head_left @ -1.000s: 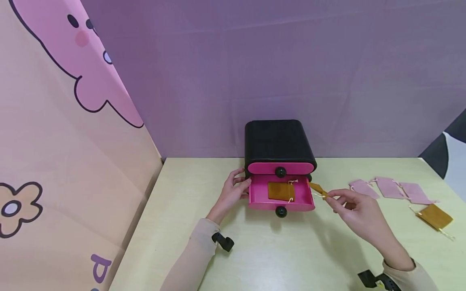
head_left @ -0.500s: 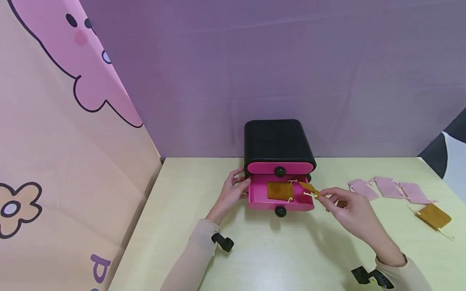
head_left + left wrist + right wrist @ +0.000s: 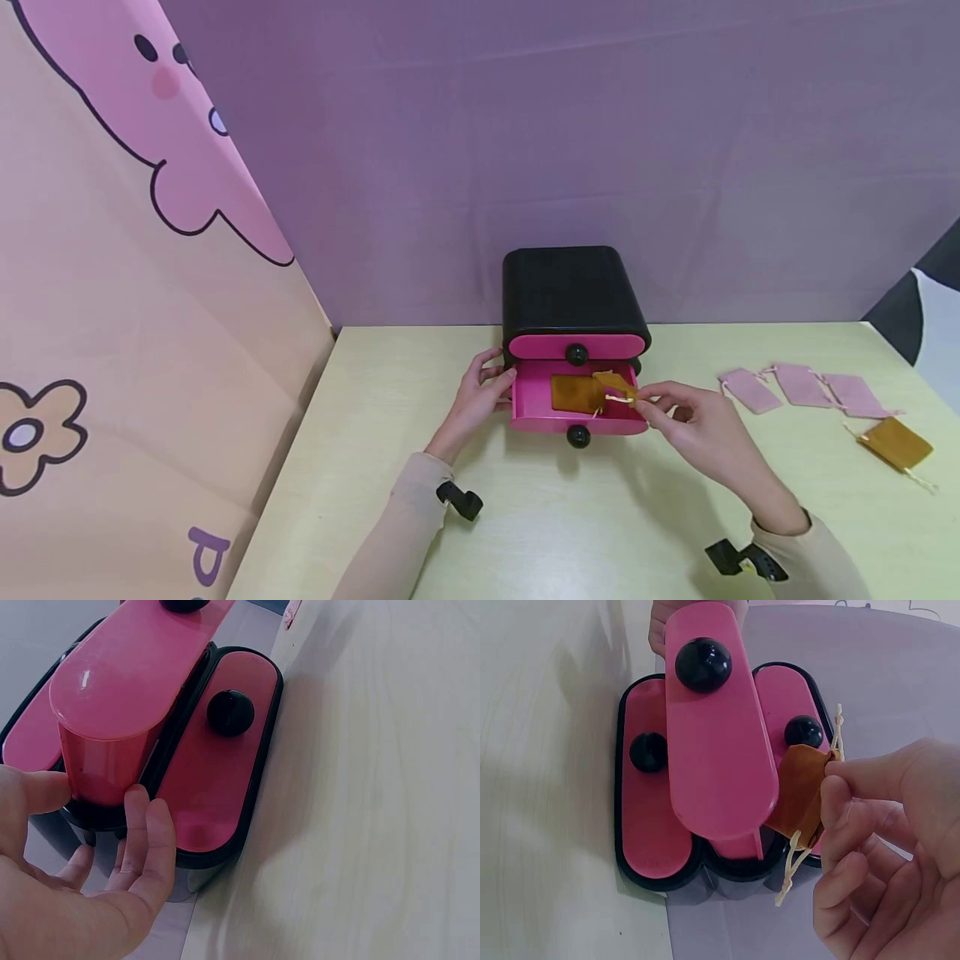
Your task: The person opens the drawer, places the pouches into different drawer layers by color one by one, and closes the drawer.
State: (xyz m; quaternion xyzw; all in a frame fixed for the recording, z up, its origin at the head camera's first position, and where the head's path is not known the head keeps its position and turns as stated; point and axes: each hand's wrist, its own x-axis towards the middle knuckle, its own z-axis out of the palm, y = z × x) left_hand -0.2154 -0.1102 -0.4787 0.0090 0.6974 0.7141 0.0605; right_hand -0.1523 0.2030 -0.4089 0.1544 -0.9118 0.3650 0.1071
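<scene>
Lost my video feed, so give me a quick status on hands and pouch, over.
Left hand steadies the drawer box. Right hand pinches a brown pouch over the open drawer. One pouch already inside; nothing blocking.

Drawer unit (image 3: 572, 287): black casing, matt plastic. Open drawer (image 3: 534, 398): pink plastic, smooth and glossy, with a shiny round black knob (image 3: 578, 436). Brown pouch (image 3: 617, 386) pinched in the right hand (image 3: 693, 425): soft matt cloth with a pale cord drawstring. Tabletop (image 3: 570, 517): pale wood, smooth, faintly grained. Backdrop (image 3: 570, 150): purple matt cloth, creased.
</scene>
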